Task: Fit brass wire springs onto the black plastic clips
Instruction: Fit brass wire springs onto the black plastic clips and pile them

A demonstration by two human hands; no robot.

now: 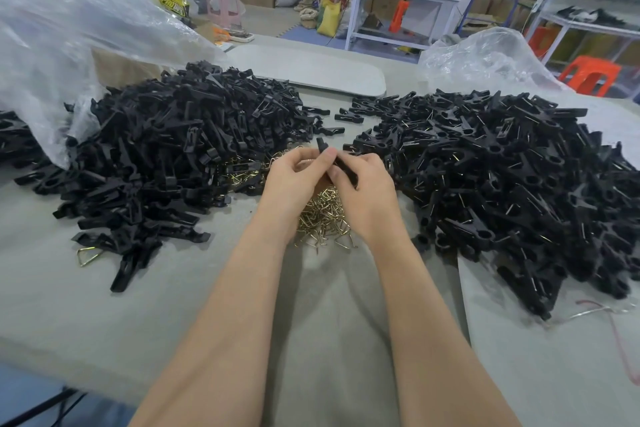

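The left hand point(294, 172) and the right hand point(363, 184) meet just above the heap of brass springs point(323, 215), both closed on one black clip point(341, 166) whose far end pokes out past the left thumb; the right fingers point(341, 180) curl over its body while the left pinches the end. Taking the spring heap as the landmark: to its left lies the pile of bare clip halves point(173, 156), partly spilling from a clear plastic bag point(69, 28); to its right sits the pile of assembled clips point(502, 177), thin wire glinting in many of them; beyond it the grey desk point(104, 305) runs on to a pale flat board point(311, 69), and a single triangular spring point(88, 255) lies well to its left at the edge of the bare pile. The clip looks light and rigid, best pinched at the narrow waist so the ends stay free; the springs look stiff, small and smooth (likely to slip or flick away under tension), so a firm pinch on the straight legs seems wise. Whether a spring is already in the hands cannot be told: the fingers hide the join, and the clip's near end is covered by the right palm.
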